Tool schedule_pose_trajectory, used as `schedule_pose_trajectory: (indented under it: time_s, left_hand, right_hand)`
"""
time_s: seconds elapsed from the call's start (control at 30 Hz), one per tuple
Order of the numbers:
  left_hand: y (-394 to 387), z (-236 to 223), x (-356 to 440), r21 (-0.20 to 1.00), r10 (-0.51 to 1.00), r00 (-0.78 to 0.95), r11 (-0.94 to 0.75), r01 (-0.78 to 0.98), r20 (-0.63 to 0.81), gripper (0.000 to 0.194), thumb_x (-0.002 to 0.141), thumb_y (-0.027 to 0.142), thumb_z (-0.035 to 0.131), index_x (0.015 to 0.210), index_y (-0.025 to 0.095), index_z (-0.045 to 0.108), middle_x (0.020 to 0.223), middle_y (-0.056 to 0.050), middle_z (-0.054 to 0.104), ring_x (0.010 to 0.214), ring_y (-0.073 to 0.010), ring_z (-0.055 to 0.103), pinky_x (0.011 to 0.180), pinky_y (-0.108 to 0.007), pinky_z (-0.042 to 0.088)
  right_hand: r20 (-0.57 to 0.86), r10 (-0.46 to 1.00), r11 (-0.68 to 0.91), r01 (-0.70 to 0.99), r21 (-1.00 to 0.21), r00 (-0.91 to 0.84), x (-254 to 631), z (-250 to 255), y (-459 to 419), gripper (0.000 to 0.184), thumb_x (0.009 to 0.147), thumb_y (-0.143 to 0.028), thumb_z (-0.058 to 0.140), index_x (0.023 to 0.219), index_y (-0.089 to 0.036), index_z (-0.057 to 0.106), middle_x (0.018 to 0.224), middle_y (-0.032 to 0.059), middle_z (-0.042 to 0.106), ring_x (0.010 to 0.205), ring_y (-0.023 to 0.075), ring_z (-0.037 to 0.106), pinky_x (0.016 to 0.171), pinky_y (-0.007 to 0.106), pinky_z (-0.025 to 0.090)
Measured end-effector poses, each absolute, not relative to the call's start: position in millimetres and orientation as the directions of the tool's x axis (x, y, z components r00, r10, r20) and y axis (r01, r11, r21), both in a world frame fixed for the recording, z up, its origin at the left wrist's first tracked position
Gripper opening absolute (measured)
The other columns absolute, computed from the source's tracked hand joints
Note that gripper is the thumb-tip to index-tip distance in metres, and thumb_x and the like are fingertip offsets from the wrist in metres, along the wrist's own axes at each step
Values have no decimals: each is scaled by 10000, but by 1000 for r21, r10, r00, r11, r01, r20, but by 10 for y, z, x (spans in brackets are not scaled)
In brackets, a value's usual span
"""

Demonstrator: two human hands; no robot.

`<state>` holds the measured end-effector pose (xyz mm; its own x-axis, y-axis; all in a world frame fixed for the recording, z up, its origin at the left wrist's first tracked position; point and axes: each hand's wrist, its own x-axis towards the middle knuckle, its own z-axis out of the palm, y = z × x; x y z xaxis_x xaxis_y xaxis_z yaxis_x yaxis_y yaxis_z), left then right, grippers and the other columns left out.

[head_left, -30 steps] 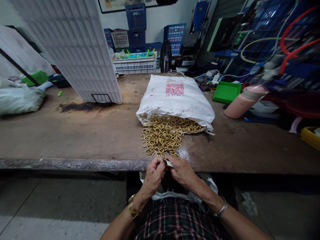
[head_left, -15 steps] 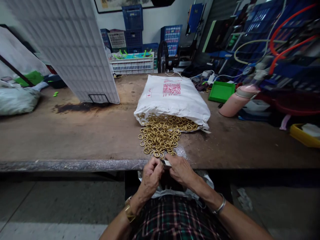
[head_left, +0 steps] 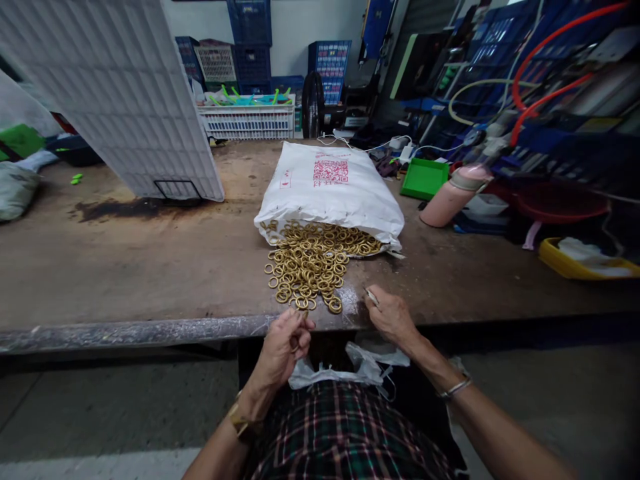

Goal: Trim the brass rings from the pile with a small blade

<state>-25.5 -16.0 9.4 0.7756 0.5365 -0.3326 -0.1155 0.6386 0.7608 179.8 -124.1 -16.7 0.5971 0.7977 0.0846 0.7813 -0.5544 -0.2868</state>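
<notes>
Gold-coloured rings lie heaped on the brown table, spilling from the gaping near end of a white sack printed in red, with the loose front of the heap close to the table's near edge. The left hand is at that edge, just in front of the nearest rings, its fingers curled inward and its thumb and forefinger drawn together in a narrow pinch; whether a ring sits in that grip I cannot make out, since the fingertips are too small and blurred. The right hand rests at the edge to the right of the heap, apart from the left, its grip closed around a small pale implement whose dark tip pokes out past the thumb and points toward the sack. One ring lies at the front right of the heap, between the two hands. Below the edge, a crumpled white plastic sheet spreads in front of the checked shirt. The step in hand looks to be handling the rings one at a time, with the left hand at the heap and the implement held clear. The next move seems to call for a fine fingertip pinch that parts a single ring from its overlapping neighbours, and a steady right hand.
</notes>
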Motion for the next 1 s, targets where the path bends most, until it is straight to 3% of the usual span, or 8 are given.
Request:
schedule_pose_trajectory:
  time_s: [0.1,0.23,0.4,0.57,0.67,0.83,1.0]
  left_hand:
    - [-123,-11,-207,712,542,755,687,-146,-369,320,685,426,630,731,133,508,730,-10,547,443,-24,375,345,-143,199]
    - [-155,-51,-191,657,496,769,742,-135,-403,266,690,370,628,772,156,494,733,-12,572,446,-40,426,347,-142,225]
    - [-135,-50,-172,567,424,784,816,-113,-453,297,668,299,649,905,146,554,703,-17,575,507,-66,495,385,-145,272]
    - [-136,-99,-140,522,419,777,841,-139,-469,216,668,304,661,693,118,554,736,-48,598,615,-111,562,434,-166,346]
    - [-156,-101,-88,552,433,765,825,-123,-477,237,647,306,682,660,125,529,719,-40,592,622,-123,568,423,-171,354]
    - [-180,-65,39,692,480,775,718,-78,-410,287,668,375,658,674,140,492,615,10,525,486,-64,466,370,-149,285]
    - [-174,-25,184,835,562,730,550,22,-389,329,685,453,615,781,165,487,587,47,487,412,-35,376,357,-138,237]
  right_hand:
    - [127,793,-519,770,-371,595,1715,-265,-1240,194,813,-286,388,781,-197,558,644,32,604,590,158,538,553,244,301]
    - [150,811,-456,771,-444,566,1551,-276,-1103,189,813,-299,428,897,-193,560,773,46,641,694,166,570,609,243,339]
    - [90,848,-459,808,-370,523,1427,-186,-937,151,792,-223,457,911,-209,549,885,36,646,737,156,561,602,242,305]
    - [73,842,-482,806,-345,534,1450,-175,-876,128,804,-216,426,861,-199,539,855,36,625,700,139,526,576,238,266]
    - [53,824,-504,774,-383,564,1503,-189,-864,134,797,-197,414,846,-187,538,790,37,614,662,136,512,563,238,257]
    - [1,769,-550,661,-511,640,1597,-220,-853,163,810,-253,382,822,-184,528,656,18,572,576,136,483,532,233,260]
    - [59,744,-433,547,-716,666,1679,-291,-863,222,811,-341,372,725,-191,512,605,-1,532,550,124,462,533,222,311]
